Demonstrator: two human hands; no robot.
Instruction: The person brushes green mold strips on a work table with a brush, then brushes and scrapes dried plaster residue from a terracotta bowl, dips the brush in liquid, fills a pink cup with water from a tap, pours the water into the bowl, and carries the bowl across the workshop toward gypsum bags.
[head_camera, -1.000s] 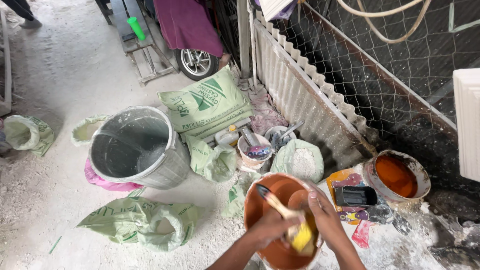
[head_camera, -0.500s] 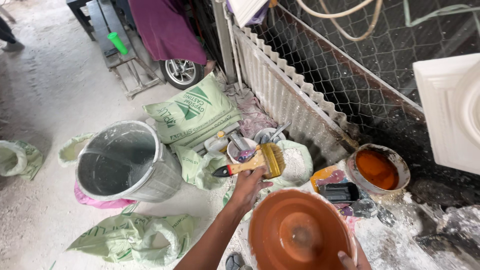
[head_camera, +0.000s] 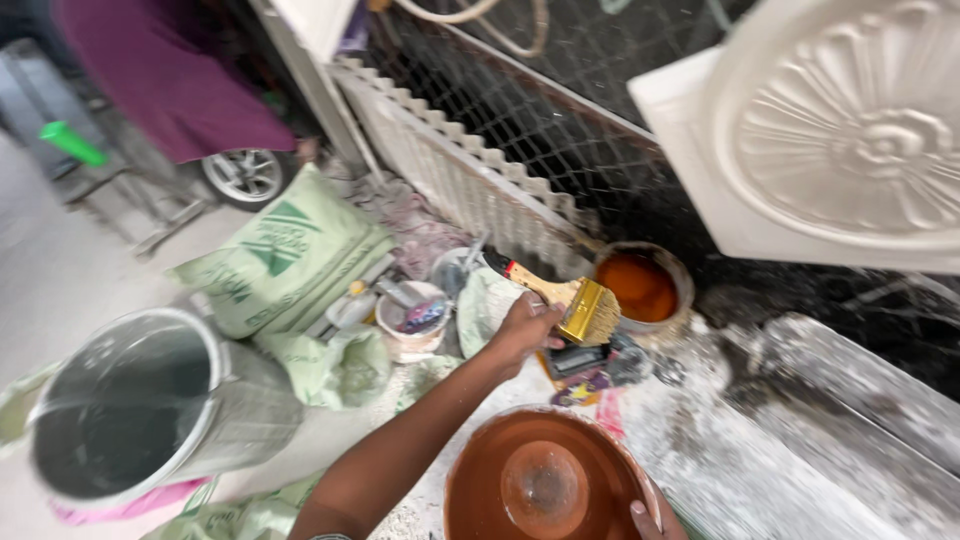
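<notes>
My left hand (head_camera: 522, 328) grips a flat paintbrush (head_camera: 570, 300) by its wooden handle, with the yellowish bristles pointing right. The brush hangs just left of a round tub of orange liquid (head_camera: 640, 287). Below it sits a round brown bowl (head_camera: 545, 480), wet and glossy inside. My right hand (head_camera: 650, 520) shows only as fingers on the bowl's lower right rim. A white moulded plaster panel (head_camera: 850, 130) with a flower-like relief leans at the upper right.
A grey bucket (head_camera: 130, 410) stands at the left on a pink rag. Green sacks (head_camera: 285, 260) lie beside a small white tub of tools (head_camera: 410, 320). Behind are a corrugated sheet (head_camera: 470, 190), wire mesh (head_camera: 520, 70) and a wheel (head_camera: 243, 175). White powder covers the ground (head_camera: 740, 460).
My left hand lifted the brush out of the brown bowl and carried it up and right, near the orange tub. The view swung right, bringing the white panel closer.
</notes>
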